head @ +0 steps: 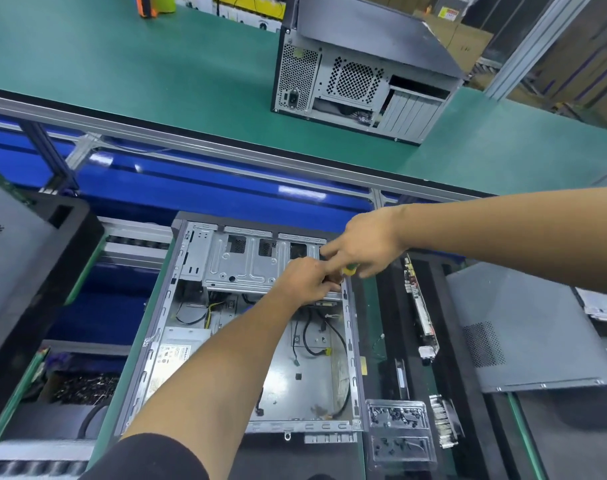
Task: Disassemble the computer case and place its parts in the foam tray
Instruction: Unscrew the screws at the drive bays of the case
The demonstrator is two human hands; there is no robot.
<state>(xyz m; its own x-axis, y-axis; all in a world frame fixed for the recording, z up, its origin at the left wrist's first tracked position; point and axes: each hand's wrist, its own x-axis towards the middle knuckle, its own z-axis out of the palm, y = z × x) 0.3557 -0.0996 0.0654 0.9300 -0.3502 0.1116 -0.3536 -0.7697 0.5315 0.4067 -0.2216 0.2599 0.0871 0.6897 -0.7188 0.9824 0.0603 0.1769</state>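
Both hands meet at the far right corner of the case (246, 327): our right hand (361, 249) curls round a yellow-green screwdriver (350, 270), left hand (307, 282) pinches at the drive cage (243, 261) edge beside it. Looks like we're undoing the cage screw. Case lies open on the bench, foam tray (416, 368) just to its right w/ boards already slotted in. Next: free the screw, lift the cage out.
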